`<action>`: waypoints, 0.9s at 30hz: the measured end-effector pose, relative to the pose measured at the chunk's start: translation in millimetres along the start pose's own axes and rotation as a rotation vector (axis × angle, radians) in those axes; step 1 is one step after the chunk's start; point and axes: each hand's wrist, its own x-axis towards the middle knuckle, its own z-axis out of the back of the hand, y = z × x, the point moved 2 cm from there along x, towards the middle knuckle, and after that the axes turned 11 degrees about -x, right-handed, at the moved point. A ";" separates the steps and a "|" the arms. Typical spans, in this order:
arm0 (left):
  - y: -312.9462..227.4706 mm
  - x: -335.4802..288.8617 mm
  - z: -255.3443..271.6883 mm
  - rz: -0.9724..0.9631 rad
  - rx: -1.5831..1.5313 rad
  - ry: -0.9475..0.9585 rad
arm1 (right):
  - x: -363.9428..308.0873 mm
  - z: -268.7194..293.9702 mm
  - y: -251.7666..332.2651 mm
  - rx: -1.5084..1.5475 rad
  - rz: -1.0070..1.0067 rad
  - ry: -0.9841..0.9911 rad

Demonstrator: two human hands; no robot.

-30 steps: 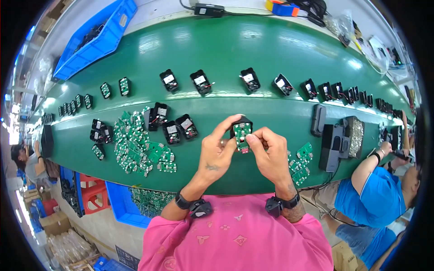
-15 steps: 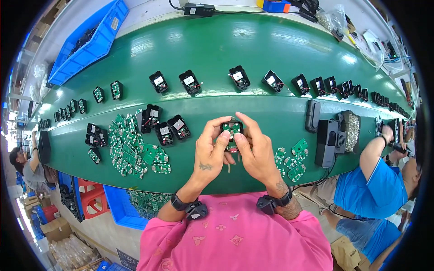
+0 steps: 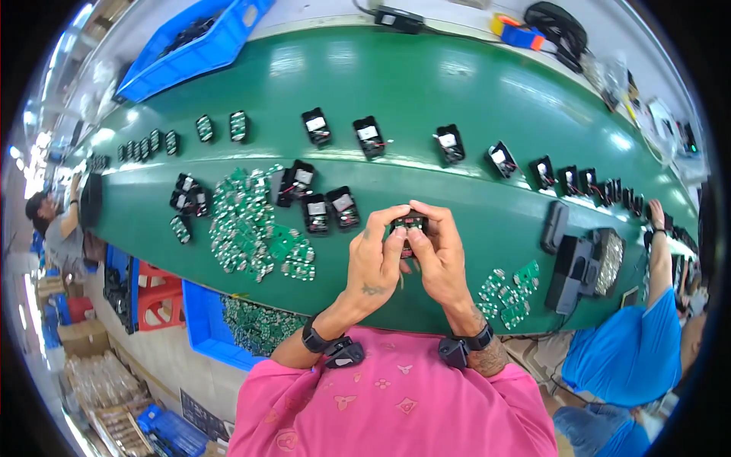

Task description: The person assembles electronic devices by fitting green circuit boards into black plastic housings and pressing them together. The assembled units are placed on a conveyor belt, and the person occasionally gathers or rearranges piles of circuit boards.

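Note:
Over the near edge of the green table, both my hands close around a small black plastic housing with a green circuit board (image 3: 412,222) in it. My left hand (image 3: 371,265) grips its left side, and my right hand (image 3: 442,263) grips the right. Both thumbs press on the board's face, hiding much of it, while my index fingers meet at the far rim. To the left, several open black housings (image 3: 343,207) with white labels and wires stand beside a heap of loose circuit boards (image 3: 244,225). A smaller group of circuit boards (image 3: 515,301) lies right of my hands.
A row of black housings (image 3: 369,137) stretches across the table (image 3: 327,84). A blue crate (image 3: 190,57) stands far left, and a blue bin of boards (image 3: 205,327) sits below the near edge. Black devices (image 3: 572,270) stand at right, near a co-worker in blue (image 3: 632,343).
My view has turned, so the table looks shifted and tilted. The housing in my hands has tipped, and my thumbs now cover more of its board. The co-worker's arm at right has stretched forward.

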 end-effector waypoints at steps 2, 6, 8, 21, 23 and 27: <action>-1.4 5.1 14.7 -0.012 0.037 -0.032 | 9.2 -11.0 -0.9 0.042 -0.005 0.035; -26.0 47.3 71.4 0.029 0.066 -0.142 | 24.8 -16.6 22.3 -0.061 -0.105 0.141; -30.4 91.0 124.1 0.018 0.206 -0.198 | 17.3 4.7 17.3 -0.191 -0.076 0.097; 40.7 209.7 224.8 -0.680 1.150 -0.148 | -123.9 186.2 -9.0 -0.840 -0.314 -0.611; 18.4 199.7 194.5 -0.332 1.090 0.112 | -128.0 187.1 -10.3 -0.961 -0.223 -0.565; 14.1 195.5 148.1 -0.226 1.274 0.324 | -119.2 168.4 -6.2 -1.100 -0.240 -0.329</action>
